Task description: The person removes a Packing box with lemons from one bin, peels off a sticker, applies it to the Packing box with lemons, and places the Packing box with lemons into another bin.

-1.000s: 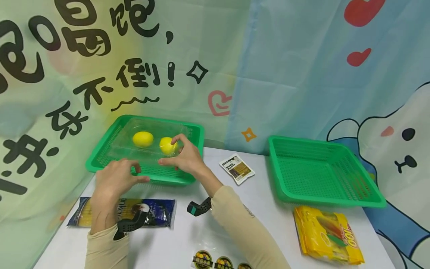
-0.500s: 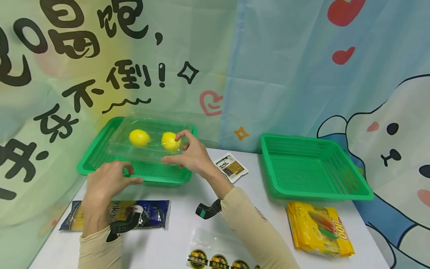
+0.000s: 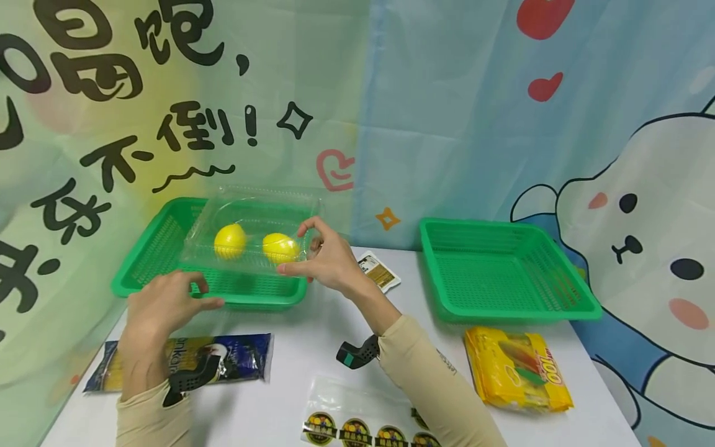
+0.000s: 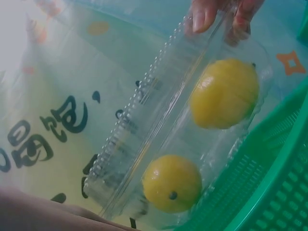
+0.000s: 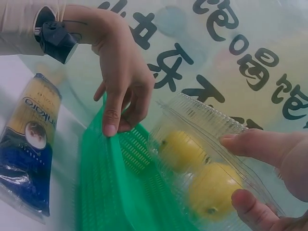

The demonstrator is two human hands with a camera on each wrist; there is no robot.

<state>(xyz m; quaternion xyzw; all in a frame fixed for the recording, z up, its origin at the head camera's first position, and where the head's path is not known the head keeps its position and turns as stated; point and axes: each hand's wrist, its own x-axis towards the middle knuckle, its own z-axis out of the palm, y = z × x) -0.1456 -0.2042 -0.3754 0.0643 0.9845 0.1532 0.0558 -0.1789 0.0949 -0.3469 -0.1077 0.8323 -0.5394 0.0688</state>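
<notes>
- The clear clamshell box with its two lemons has come up out of the left green basket, now tilted above it.
- The right hand has risen with it, pinching the box's end.
- The left hand has drifted off the box toward the basket's front rim.

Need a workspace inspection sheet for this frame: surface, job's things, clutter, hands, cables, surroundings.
Surface: white table, partly covered by packets.
Job's things: clear clamshell box with two lemons inside, tilted and raised above the left green basket.
Clutter: right green basket; blue packet; yellow packet; small sachet; sticker sheet.
Hands: right hand pinches the box's end; left hand holds nothing, fingers at the left basket's near rim.
Cables: nothing seen.
Surroundings: printed cartoon backdrop.
</notes>
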